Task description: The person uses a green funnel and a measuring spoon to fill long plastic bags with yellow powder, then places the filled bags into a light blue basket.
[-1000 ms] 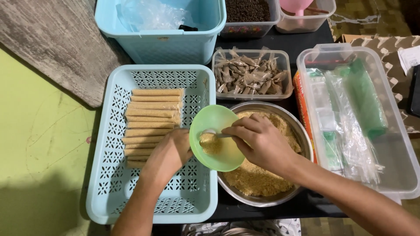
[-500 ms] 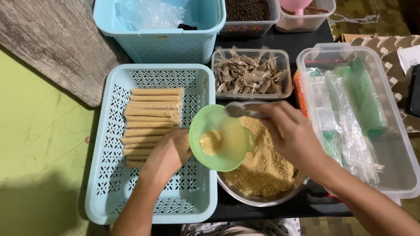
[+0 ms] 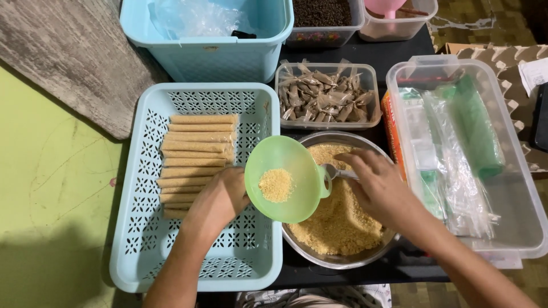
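My left hand [image 3: 214, 202] grips the stem of a green funnel [image 3: 283, 178], held tilted over the edge of a light blue basket [image 3: 137, 245]. A small heap of tan granules sits inside the funnel. My right hand [image 3: 381, 191] holds a metal spoon [image 3: 337, 172] whose bowl rests by the funnel's rim, over a round steel bowl [image 3: 342, 261] filled with the same tan granules [image 3: 339, 219]. Several long, thin filled packets [image 3: 197, 159] lie stacked in the basket, just left of my left hand.
A clear tub of small folded packets [image 3: 325, 97] stands behind the steel bowl. A large clear bin [image 3: 514, 228] with plastic bags and green rolls is at the right. A blue bucket [image 3: 211, 51] and dark-seed container [image 3: 322, 14] are at the back.
My right hand lifted the spoon from the funnel, swung back over the steel bowl and now lowers it by the funnel's rim. The funnel stays held, granules inside.
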